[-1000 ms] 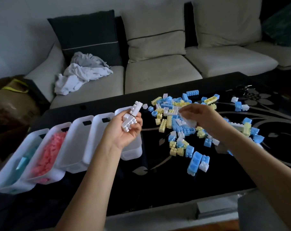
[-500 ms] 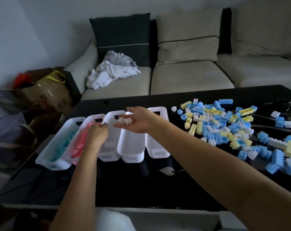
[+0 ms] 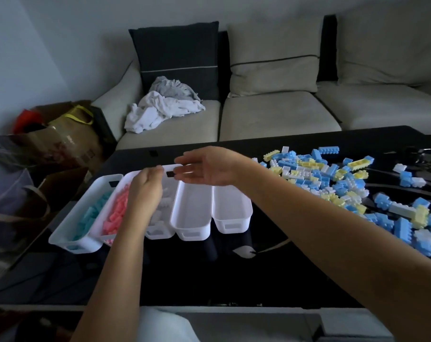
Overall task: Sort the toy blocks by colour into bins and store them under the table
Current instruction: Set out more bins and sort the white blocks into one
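Several white bins stand side by side on the black table. The leftmost bin holds teal blocks, the second bin pink blocks, and the third bin white blocks. A fourth bin and a fifth bin show nothing inside. My left hand hovers over the third bin with fingers hanging down, nothing seen in it. My right hand is spread open, palm down, above the far ends of the third and fourth bins. A pile of blue, yellow and white blocks lies to the right.
A beige sofa with cushions and a heap of white cloth runs behind the table. A cardboard box with bags sits on the floor at the left. More loose blocks lie at the far right of the table.
Both hands went from the block pile to the bins, my view turning left. The white blocks that they held are gone from my hands and white blocks lie in the third bin.
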`<state>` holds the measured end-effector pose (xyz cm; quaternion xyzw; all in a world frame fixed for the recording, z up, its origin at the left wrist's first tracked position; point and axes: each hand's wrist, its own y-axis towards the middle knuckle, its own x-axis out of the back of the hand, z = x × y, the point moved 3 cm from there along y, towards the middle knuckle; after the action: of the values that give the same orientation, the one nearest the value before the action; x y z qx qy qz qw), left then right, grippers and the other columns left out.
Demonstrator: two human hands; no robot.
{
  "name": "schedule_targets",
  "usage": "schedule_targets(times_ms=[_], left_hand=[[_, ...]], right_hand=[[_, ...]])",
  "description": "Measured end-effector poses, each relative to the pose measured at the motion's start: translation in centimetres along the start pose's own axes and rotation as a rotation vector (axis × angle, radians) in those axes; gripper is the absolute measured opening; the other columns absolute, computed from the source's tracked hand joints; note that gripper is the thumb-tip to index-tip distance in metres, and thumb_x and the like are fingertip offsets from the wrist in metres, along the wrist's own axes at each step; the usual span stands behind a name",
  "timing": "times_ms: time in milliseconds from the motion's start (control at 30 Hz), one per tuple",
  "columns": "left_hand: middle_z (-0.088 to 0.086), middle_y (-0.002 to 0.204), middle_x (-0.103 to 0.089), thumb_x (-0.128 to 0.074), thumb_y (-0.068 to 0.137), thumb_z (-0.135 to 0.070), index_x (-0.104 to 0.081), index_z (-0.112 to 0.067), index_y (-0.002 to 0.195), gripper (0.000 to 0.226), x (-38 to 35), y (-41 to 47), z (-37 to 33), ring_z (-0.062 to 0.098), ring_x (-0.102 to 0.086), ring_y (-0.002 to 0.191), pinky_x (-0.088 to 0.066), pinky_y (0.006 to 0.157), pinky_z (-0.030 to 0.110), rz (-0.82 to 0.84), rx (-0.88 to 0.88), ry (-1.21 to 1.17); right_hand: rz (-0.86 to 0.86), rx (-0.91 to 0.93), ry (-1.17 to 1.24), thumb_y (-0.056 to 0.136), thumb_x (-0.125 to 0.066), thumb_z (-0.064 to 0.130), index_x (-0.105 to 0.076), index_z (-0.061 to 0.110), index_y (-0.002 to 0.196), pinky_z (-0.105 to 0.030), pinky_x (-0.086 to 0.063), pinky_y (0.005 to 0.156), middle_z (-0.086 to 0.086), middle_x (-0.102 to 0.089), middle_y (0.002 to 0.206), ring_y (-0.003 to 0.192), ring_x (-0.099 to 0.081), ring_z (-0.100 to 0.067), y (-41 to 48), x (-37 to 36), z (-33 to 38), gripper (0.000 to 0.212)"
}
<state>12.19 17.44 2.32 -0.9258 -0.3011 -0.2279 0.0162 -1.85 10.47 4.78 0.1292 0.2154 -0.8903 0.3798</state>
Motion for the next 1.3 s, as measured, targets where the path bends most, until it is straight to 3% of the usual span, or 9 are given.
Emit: schedule_targets(times_ms=[233, 400, 500, 600, 667, 767, 967, 1167, 1300], left_hand=[[-0.016, 0.094, -0.065, -0.058, 0.091, -0.025, -0.063, -0.025, 0.103, 0.013, -6.3, -7.2, -5.9, -0.005, -0.060, 0.084, -0.041, 0.069, 0.003, 0.243, -0.369, -0.008], [-0.011, 0.100, -0.063, -0.068, 0.085, -0.032, -0.062, -0.023, 0.110, 0.027, -13.4, -13.4, -6.5, -0.001, -0.059, 0.086, -0.046, 0.074, 0.011, 0.649, -0.676, 0.163], [-0.015, 0.110, -0.055, -0.070, 0.079, -0.047, -0.055, -0.028, 0.117, 0.045, -16.8, -15.7, -6.0, -0.004, -0.051, 0.092, -0.046, 0.082, 0.017, 0.857, -0.782, 0.335], [-0.012, 0.117, -0.048, -0.071, 0.075, -0.051, -0.049, -0.028, 0.118, 0.053, -19.6, -17.1, -5.0, 0.001, -0.049, 0.099, -0.043, 0.086, 0.021, 0.962, -0.852, 0.477], [-0.006, 0.119, -0.045, -0.071, 0.078, -0.042, -0.046, -0.025, 0.119, 0.050, -21.2, -17.5, -4.2, 0.013, -0.054, 0.104, -0.045, 0.087, 0.029, 0.992, -0.861, 0.495], [0.001, 0.120, -0.047, -0.064, 0.085, -0.021, -0.045, -0.019, 0.121, 0.041, -22.3, -16.9, -3.5, 0.022, -0.057, 0.103, -0.047, 0.086, 0.036, 0.948, -0.846, 0.413], [-0.003, 0.093, -0.053, -0.059, 0.090, -0.017, -0.043, -0.019, 0.123, 0.036, -21.8, -15.4, -3.5, 0.013, -0.057, 0.086, -0.048, 0.078, 0.024, 0.868, -0.593, 0.230], [-0.016, 0.098, -0.055, -0.062, 0.090, -0.023, -0.045, -0.025, 0.125, 0.038, -21.7, -15.1, -2.1, -0.012, -0.056, 0.088, -0.044, 0.078, 0.005, 0.839, -0.522, 0.147], [-0.007, 0.087, -0.059, -0.062, 0.089, -0.031, -0.044, -0.025, 0.125, 0.041, -21.0, -14.4, -2.7, 0.000, -0.059, 0.082, -0.044, 0.069, 0.007, 0.794, -0.546, 0.180]], right_hand=[[-0.181, 0.115, -0.872, 0.095, -0.051, 0.019, -0.064, 0.002, 0.104, -0.013, -0.051, 0.062, -0.007, -0.068, 0.088, 0.073, -0.063, -0.013, -10.0, 7.8, 2.6, 0.023], [-0.146, -0.166, -1.430, 0.086, -0.064, 0.036, -0.065, 0.023, 0.099, -0.015, -0.047, 0.066, 0.005, -0.070, 0.091, 0.078, -0.065, -0.006, -18.0, 13.3, 0.2, 0.018], [-0.230, -0.354, -1.524, 0.073, -0.075, 0.046, -0.059, 0.025, 0.098, -0.026, -0.047, 0.074, 0.002, -0.066, 0.095, 0.085, -0.061, -0.013, -21.5, 15.6, -2.5, 0.036], [-0.380, -0.390, -1.548, 0.063, -0.079, 0.053, -0.049, 0.026, 0.090, -0.028, -0.042, 0.064, -0.004, -0.066, 0.088, 0.068, -0.057, -0.010, -23.4, 16.8, -5.3, 0.049], [-0.415, -0.356, -1.489, 0.062, -0.079, 0.054, -0.044, 0.025, 0.084, -0.027, -0.037, 0.056, -0.006, -0.065, 0.082, 0.056, -0.055, -0.011, -24.0, 17.0, -7.3, 0.050], [-0.494, -0.268, -1.557, 0.066, -0.077, 0.052, -0.042, 0.025, 0.088, -0.025, -0.036, 0.054, 0.005, -0.057, 0.079, 0.070, -0.056, -0.015, -23.3, 17.2, -9.5, 0.050], [-0.699, -0.032, -1.545, 0.083, -0.065, 0.035, -0.045, 0.020, 0.091, -0.038, -0.051, 0.066, -0.001, -0.061, 0.087, 0.077, -0.058, -0.023, -22.0, 19.9, -9.5, 0.026], [-0.683, -0.045, -1.512, 0.070, -0.073, 0.056, -0.042, 0.024, 0.105, -0.028, -0.043, 0.061, 0.006, -0.050, 0.096, 0.079, -0.052, -0.015, -21.7, 19.4, -9.9, 0.056], [-0.730, 0.048, -1.474, 0.076, -0.068, 0.054, -0.041, 0.024, 0.109, -0.034, -0.050, 0.067, 0.006, -0.049, 0.098, 0.080, -0.055, -0.017, -21.5, 18.7, -10.1, 0.052]])
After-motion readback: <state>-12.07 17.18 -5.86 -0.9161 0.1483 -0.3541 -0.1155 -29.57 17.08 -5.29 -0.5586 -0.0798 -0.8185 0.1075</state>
